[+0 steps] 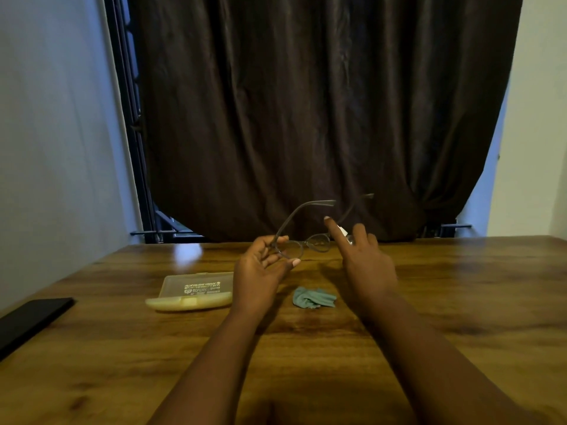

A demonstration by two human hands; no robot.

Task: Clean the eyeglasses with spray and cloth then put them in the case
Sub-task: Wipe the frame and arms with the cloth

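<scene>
head view: left hand (264, 268) grips eyeglasses (306, 240); right hand (365, 259) clasps spray bottle (345, 234); case (191, 291) open, contents unclear.

Grey eyeglasses (306, 237) held aloft, temples unfolded; crumpled green cloth (314, 297) beside open case (193, 291)

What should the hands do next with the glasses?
Probably press the small spray bottle in the right hand to mist the lenses: the left hand holds the eyeglasses up beside it, and the green cloth lies unused on the table.
</scene>
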